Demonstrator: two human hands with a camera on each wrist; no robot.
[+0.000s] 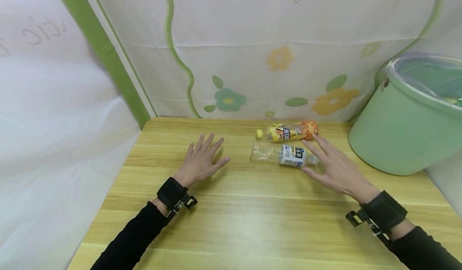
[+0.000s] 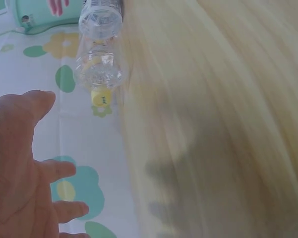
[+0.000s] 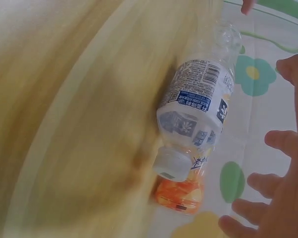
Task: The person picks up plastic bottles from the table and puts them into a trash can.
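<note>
Two plastic bottles lie on their sides on the wooden table. The nearer one is a clear bottle [image 1: 265, 153] with a white label and a white cap [image 3: 172, 163], its cap end to the right. Just behind it lies a bottle with a yellow-and-orange label [image 1: 292, 132], its yellow cap [image 2: 101, 97] to the left. My right hand [image 1: 335, 167], fingers spread, is beside the clear bottle's cap end and holds nothing. Left of both bottles, my left hand [image 1: 200, 163] is spread over the table, apart from them and holding nothing.
A green bin [image 1: 400, 121] with a clear plastic liner stands at the table's right rear. Behind the table [image 1: 231, 222] hangs a white curtain [image 1: 249, 61] with flowers and leaves. White cloth [image 1: 54, 149] hangs along the left side.
</note>
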